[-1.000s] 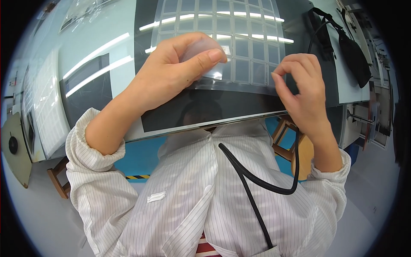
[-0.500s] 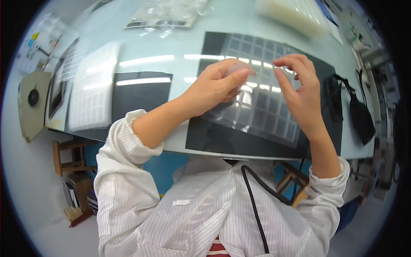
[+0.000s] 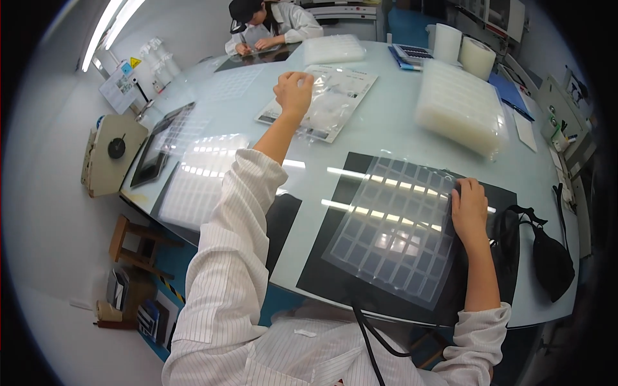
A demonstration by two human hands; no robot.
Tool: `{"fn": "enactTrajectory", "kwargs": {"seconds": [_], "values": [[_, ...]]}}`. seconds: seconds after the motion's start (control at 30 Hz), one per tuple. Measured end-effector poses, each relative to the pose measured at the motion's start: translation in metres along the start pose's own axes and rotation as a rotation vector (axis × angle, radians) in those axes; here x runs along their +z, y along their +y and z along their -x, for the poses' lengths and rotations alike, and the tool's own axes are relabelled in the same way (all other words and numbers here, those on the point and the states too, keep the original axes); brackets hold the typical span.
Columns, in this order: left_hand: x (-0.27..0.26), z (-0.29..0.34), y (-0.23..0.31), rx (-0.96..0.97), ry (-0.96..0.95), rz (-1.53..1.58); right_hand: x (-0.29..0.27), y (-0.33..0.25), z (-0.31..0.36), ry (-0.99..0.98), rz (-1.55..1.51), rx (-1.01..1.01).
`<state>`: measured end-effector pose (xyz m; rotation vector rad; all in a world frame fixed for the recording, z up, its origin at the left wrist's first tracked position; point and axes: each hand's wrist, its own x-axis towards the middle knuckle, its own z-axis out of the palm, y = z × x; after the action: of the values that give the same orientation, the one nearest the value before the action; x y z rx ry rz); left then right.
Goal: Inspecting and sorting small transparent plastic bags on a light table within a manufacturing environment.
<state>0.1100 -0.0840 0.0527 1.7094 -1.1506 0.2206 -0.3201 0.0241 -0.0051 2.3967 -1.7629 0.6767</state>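
Observation:
My left hand is raised over a clear plastic bag that lies on printed sheets on the far part of the table. Its fingers are curled closed; a whitish bit may be at the fingertips, too small to name. A clear plastic sheet with a grid of rectangular pockets lies tilted on a black mat. At the sheet's right edge rests my right hand, its thumb apart from the bent fingers, touching the edge without a visible grip.
A stack of clear gridded sheets lies left, and a thick translucent stack stands back right near white rolls. A black pouch lies by the right edge. Across the table a co-worker bends over a dark mat.
My left hand has left the gridded sheet and reached forward and left to the plastic bag. My right hand has come down to the sheet's right edge. The view has tilted up.

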Motion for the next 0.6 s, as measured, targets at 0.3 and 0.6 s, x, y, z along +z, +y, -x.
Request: {"fn": "enactTrajectory", "kwargs": {"seconds": [0.3, 0.6], "values": [[0.021, -0.04, -0.032, 0.12, -0.037, -0.328, 0.008, 0.012, -0.007, 0.148, 0.032, -0.009], [-0.086, 0.139, 0.05, 0.432, -0.936, 0.109, 0.024, 0.027, -0.017, 0.314, -0.348, 0.063]]}}
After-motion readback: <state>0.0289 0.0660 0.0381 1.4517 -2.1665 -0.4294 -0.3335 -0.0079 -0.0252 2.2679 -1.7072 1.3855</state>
